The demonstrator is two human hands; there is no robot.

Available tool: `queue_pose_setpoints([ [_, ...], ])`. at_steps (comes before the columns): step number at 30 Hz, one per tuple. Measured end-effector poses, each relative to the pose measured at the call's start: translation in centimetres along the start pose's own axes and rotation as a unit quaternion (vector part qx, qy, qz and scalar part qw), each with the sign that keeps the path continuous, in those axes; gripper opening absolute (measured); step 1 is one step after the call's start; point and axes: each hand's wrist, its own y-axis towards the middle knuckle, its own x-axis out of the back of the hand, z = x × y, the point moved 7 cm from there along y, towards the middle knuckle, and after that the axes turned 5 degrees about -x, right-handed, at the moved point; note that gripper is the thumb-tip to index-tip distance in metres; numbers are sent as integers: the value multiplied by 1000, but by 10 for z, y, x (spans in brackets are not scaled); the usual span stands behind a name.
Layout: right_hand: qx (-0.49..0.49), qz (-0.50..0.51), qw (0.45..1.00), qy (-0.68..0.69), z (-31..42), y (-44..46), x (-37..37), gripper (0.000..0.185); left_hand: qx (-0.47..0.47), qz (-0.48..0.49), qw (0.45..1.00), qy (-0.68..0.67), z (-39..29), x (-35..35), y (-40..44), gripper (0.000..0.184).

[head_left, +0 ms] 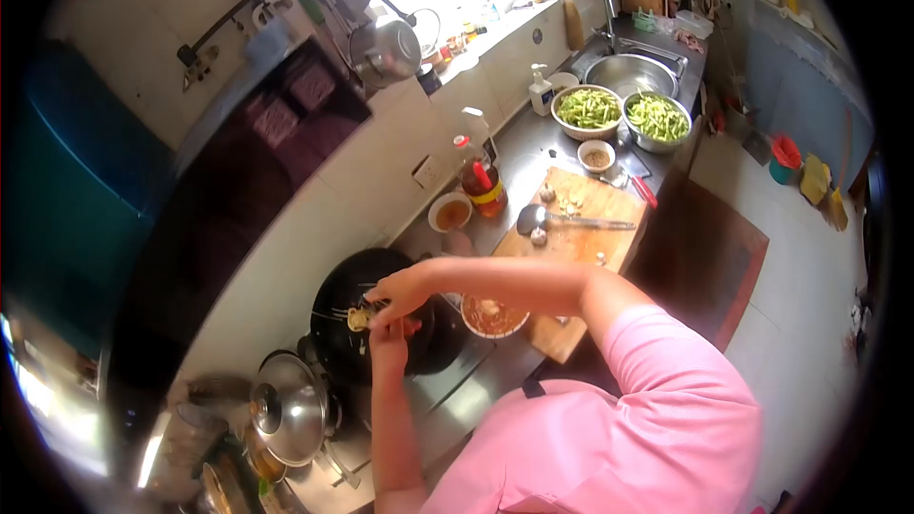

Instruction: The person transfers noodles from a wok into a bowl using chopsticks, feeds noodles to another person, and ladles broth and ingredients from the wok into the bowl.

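Note:
Over the black wok [333, 347], both hands come together. My right hand [405, 290] reaches in from the right with its fingers bent and pressed together; what they grip is too small to make out. Just below it, my left hand [388, 338] is closed around something I cannot make out. A pale yellow clump of food [359, 317] shows at the fingertips, above the dark wok. Something small and red [411, 326] is beside my left hand. A bowl of reddish food [495, 319] stands right of the wok, partly under my right forearm.
A cutting board [581, 252] bears a ladle [581, 222] and garlic. Behind it are an oil bottle [484, 188] and a bowl of sauce [449, 213]. Two bowls of green vegetables [588, 110] stand by the sink [632, 74]. A lidded pot [290, 409] is below the wok.

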Motion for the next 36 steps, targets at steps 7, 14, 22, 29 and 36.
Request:
queue_pose_setpoints([
  [7, 123, -504, 855, 9, -90, 38, 263, 29, -126, -213, 969, 1, -22, 42, -56, 23],
  [14, 54, -619, 783, -13, -58, 125, 371, 37, -176, -357, 916, -52, -56, 44, -125, 25],
  [22, -6, -561, 827, -28, -46, 119, 367, 33, -123, -389, 911, -64, -32, 38, -151, 24],
  [29, 44, -621, 781, -51, -11, 81, 387, 32, -140, -331, 927, -106, -30, 42, -132, 24],
  [36, -71, -451, 889, 47, 27, 60, 405, 29, -118, -277, 944, -138, -22, 59, -124, 23],
])
